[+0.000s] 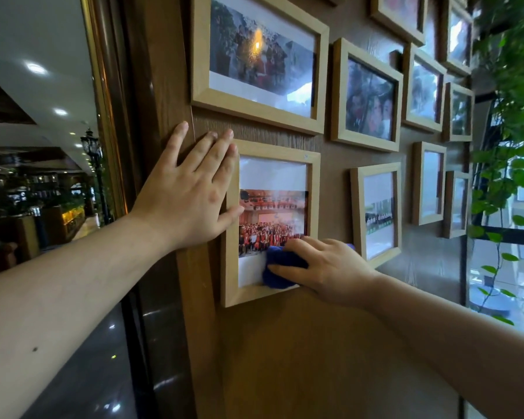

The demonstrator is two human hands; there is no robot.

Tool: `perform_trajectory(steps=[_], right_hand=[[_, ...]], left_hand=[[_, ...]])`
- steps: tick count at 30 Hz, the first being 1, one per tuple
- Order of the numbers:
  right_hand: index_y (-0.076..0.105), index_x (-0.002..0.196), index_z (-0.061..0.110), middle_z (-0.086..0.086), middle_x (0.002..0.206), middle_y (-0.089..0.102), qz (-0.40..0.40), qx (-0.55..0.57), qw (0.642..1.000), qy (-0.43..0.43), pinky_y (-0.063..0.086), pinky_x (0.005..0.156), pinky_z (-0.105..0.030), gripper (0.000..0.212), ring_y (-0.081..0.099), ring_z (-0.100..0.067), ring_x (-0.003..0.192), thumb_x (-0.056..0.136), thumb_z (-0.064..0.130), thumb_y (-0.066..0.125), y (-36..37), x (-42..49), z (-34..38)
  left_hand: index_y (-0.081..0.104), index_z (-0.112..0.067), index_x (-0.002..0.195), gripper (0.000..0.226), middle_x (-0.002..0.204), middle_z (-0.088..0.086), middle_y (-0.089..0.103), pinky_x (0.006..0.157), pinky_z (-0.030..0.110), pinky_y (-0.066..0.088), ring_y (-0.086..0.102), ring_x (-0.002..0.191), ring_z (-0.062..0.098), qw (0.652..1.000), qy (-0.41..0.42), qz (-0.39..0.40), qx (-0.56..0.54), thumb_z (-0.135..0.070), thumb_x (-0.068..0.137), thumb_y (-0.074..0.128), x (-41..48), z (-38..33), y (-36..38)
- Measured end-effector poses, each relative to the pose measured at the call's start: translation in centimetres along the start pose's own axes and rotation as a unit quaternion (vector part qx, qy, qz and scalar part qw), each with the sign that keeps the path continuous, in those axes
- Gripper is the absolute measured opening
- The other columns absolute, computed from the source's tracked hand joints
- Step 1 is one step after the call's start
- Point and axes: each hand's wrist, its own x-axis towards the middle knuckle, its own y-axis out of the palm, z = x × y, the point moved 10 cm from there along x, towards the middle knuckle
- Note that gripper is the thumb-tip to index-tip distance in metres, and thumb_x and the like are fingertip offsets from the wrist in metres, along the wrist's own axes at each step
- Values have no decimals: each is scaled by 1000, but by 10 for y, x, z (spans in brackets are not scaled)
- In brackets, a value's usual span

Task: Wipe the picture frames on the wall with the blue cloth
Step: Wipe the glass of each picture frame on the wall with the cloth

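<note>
Several light wooden picture frames hang on a brown wooden wall. The nearest one, a lower-left frame, holds a photo of a crowd in red. My left hand lies flat and spread on the wall, fingers over that frame's left edge and top left corner. My right hand presses a bunched blue cloth against the glass at the frame's bottom right. The hand hides most of the cloth.
A larger frame hangs just above, and smaller frames run to the right. Green trailing plants and a window stand at the far right. To the left, a gold-edged pillar borders a dim hall.
</note>
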Motion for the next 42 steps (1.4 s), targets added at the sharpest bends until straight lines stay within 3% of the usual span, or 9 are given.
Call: perform_trajectory(steps=[7, 12, 16, 22, 26, 28, 31, 36, 42], right_hand=[[48, 127, 24, -9, 114, 56, 36, -17, 996, 80, 54, 61, -37, 50, 57, -23, 91, 80, 25, 67, -13, -32, -46], [50, 129, 21, -10, 116, 55, -51, -34, 994, 93, 54, 59, -38, 48, 56, -23, 92, 82, 25, 60, -67, -8, -75], [51, 128, 22, -11, 118, 53, -143, -43, 980, 133, 52, 61, -37, 46, 56, -27, 97, 82, 29, 55, -123, 30, -110], [49, 128, 26, -8, 121, 49, -260, -9, 942, 213, 40, 61, -30, 48, 55, -25, 94, 82, 29, 63, -183, 92, -163], [49, 129, 28, -8, 121, 47, -309, -3, 928, 207, 43, 61, -32, 50, 54, -24, 90, 82, 30, 64, -213, 138, -175], [47, 130, 29, -9, 123, 46, -310, -25, 930, 193, 46, 63, -33, 51, 53, -24, 92, 82, 30, 64, -221, 163, -174], [48, 129, 30, -10, 121, 47, -309, -71, 931, 178, 38, 58, -31, 49, 53, -27, 96, 82, 28, 62, -226, 190, -172], [48, 126, 30, -11, 120, 48, -271, -114, 940, 172, 36, 61, -32, 47, 52, -29, 100, 81, 33, 62, -199, 169, -203], [44, 127, 31, -9, 120, 43, -207, -105, 928, 290, 45, 67, -39, 44, 52, -30, 96, 85, 33, 59, -156, 105, -269]], left_hand=[[19, 0, 145, 84, 157, 24, 19, 117, 60, 8, 21, 144, 36, 1000, -5, 15, -7, -62, 89, 25, -1, 0, 0], [22, -2, 146, 82, 158, 22, 17, 116, 61, 12, 13, 146, 33, 1000, -11, -17, -24, -61, 90, 27, 7, 16, -11], [24, -2, 145, 85, 157, 22, 19, 116, 61, 10, 11, 147, 32, 996, -72, -43, -39, -64, 87, 29, 36, 54, -27], [15, -5, 147, 99, 159, 18, 15, 118, 59, 6, 6, 147, 29, 981, -176, -61, -52, -77, 80, 21, 77, 95, -40], [13, -9, 148, 101, 159, 13, 19, 116, 62, 11, 6, 148, 27, 974, -210, -73, -46, -82, 78, 23, 82, 105, -36], [14, -9, 147, 102, 159, 13, 21, 115, 63, 12, 7, 147, 27, 974, -208, -77, -43, -82, 77, 22, 83, 106, -36], [15, -9, 147, 103, 159, 12, 22, 115, 63, 13, 6, 147, 28, 975, -206, -73, -43, -83, 75, 25, 83, 106, -37], [17, -10, 147, 104, 158, 12, 23, 114, 63, 16, 7, 147, 27, 975, -204, -74, -52, -83, 74, 26, 81, 106, -37], [16, -6, 147, 106, 158, 13, 24, 114, 62, 19, 7, 147, 27, 976, -204, -64, -44, -82, 74, 28, 82, 104, -35]])
